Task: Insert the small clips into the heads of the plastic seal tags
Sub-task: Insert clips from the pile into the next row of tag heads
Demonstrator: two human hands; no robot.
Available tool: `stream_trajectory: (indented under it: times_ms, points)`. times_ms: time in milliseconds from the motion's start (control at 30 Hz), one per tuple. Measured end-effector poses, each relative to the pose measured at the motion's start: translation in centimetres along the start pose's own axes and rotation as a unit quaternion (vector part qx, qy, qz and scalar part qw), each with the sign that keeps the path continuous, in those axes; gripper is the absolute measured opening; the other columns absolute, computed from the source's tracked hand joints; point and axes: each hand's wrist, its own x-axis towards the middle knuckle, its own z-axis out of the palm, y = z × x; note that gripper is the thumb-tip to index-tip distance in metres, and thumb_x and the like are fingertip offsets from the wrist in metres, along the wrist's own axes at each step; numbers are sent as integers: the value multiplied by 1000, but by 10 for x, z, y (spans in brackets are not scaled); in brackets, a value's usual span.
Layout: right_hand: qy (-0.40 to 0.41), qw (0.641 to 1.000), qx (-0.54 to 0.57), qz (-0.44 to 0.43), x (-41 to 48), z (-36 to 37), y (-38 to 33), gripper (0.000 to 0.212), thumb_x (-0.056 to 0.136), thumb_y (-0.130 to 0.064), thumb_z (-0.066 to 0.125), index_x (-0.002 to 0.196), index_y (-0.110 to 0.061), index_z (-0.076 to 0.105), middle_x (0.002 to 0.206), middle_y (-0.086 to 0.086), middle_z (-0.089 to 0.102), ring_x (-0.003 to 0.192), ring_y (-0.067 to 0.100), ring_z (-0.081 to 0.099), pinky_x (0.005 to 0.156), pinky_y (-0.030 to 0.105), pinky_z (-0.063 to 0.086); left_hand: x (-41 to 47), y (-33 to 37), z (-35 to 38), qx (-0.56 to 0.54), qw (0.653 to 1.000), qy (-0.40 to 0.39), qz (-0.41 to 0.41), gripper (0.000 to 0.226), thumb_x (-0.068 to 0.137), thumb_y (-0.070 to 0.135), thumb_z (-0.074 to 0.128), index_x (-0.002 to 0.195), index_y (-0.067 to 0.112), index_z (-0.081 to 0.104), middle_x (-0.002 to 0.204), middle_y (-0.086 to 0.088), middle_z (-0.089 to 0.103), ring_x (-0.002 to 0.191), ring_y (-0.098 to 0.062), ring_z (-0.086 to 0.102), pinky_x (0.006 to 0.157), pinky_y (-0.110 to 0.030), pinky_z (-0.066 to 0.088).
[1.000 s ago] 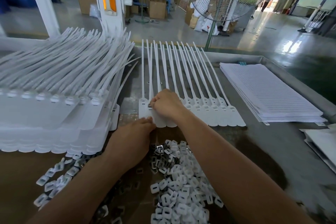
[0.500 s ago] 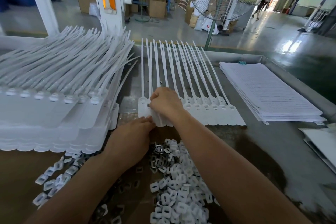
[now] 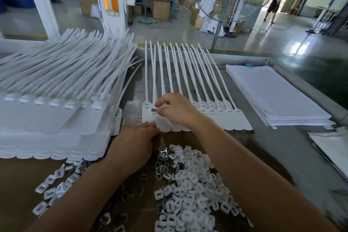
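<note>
Long-tailed white plastic seal tags (image 3: 228, 117) lie flat side by side at frame centre, tails pointing toward the top. Small square white-and-metal clips (image 3: 188, 184) lie heaped loosely at lower centre.

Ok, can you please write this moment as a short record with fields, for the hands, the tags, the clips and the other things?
right hand: pinches a small clip at a tag head near the row's left end
left hand: fingertips touch the near edge of the row
tag row: white, side by side, tails pointing away
clip pile: loose, between the forearms
tag stack: on the left
sheet stack: white, on the right
</note>
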Motion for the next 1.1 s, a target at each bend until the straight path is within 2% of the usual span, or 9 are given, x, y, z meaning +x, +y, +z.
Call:
stream_trajectory:
  times_ms: [67,133,200,300,400,567,867,1000,1100]
  points:
    - [4,1000,-12,-21,-14,-5,-2,16,86,-19,62,100,-15,67,112,-3,63,106,12,55,81,22,38,0,-1,-1,-4,1000,-1,-6,46,92,12,39,132,34,44,144,13,36,130,-6,36,104,-24,30]
    - [-42,998,-5,-35,-31,-10,-4,8,84,-18,65,90,-16,69,91,-9,65,88,5,60,78,21,46,0,-2,-2,-4,1000,1,-9,46,91,12,40,130,36,46,140,12,42,125,-8,42,101,-24,33]
    - [-104,994,-17,-44,-47,-13,-6,7,81,-20,69,87,-19,69,82,-12,63,77,1,58,73,16,48,1,-2,-3,-9,1000,1,-6,42,93,15,40,128,38,48,138,12,45,122,-9,46,99,-25,35]
    - [-157,985,-48,-59,-60,-14,-8,16,78,-19,71,95,-19,71,89,-9,67,76,-1,57,72,12,45,2,0,-4,-8,1000,-9,8,37,94,22,43,124,41,51,144,14,34,129,-6,38,104,-23,28]
    - [-189,974,-97,-78,-66,-12,-10,24,77,-19,73,100,-19,70,97,-8,65,84,4,56,77,18,45,2,-1,-4,-8,1000,-24,0,43,91,16,43,127,39,48,146,14,30,132,-5,33,105,-22,25]
    - [-184,975,-101,-79,-68,-9,-5,18,76,-18,73,94,-17,70,77,-17,51,77,3,51,67,12,41,3,-1,-3,0,999,-30,-13,51,89,11,41,134,35,42,148,15,27,134,-3,26,106,-19,19]
    - [-166,983,-35,-75,-69,-13,1,12,86,-16,61,91,-15,72,56,-20,53,52,-14,49,49,2,34,4,1,-2,0,999,-31,-21,49,91,13,41,136,31,40,148,14,27,135,-2,25,107,-19,18]
    - [-121,990,-11,-68,-69,-15,3,16,85,-11,60,90,-16,74,76,-8,70,69,8,64,62,18,51,3,2,-5,-1,999,-27,-20,50,90,11,39,135,33,41,148,15,27,134,-2,25,105,-18,20]
    - [-80,993,52,-66,-70,-17,2,16,81,-8,62,88,-17,74,64,-15,65,57,-3,59,53,7,42,3,4,-6,3,1000,-23,-21,52,89,10,38,134,35,41,147,15,28,134,-3,26,104,-19,21]
